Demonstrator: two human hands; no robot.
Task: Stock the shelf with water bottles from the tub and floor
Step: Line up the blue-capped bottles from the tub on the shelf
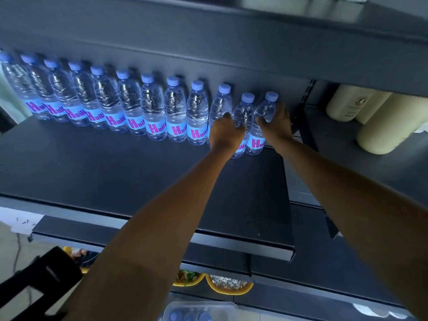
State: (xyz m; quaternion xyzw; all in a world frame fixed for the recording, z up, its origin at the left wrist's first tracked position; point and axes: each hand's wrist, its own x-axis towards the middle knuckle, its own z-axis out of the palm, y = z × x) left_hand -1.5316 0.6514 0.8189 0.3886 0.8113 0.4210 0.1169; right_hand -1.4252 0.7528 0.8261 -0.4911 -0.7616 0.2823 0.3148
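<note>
A row of several clear water bottles (150,107) with blue caps and blue-pink labels stands along the back of a dark shelf (115,172). At the row's right end, my left hand (225,133) is shut on one upright bottle (244,112). My right hand (276,122) is shut on the last bottle (264,117) beside it. Both bottles rest on the shelf. A clear tub (199,311) holding more blue-capped bottles shows at the bottom edge.
Another shelf board (231,42) hangs close overhead. Cream cylindrical containers (382,121) lie on the neighbouring bay at right, past an upright bracket (303,126). Yellow bowls (229,286) sit on a lower shelf. A black object (41,274) is at lower left.
</note>
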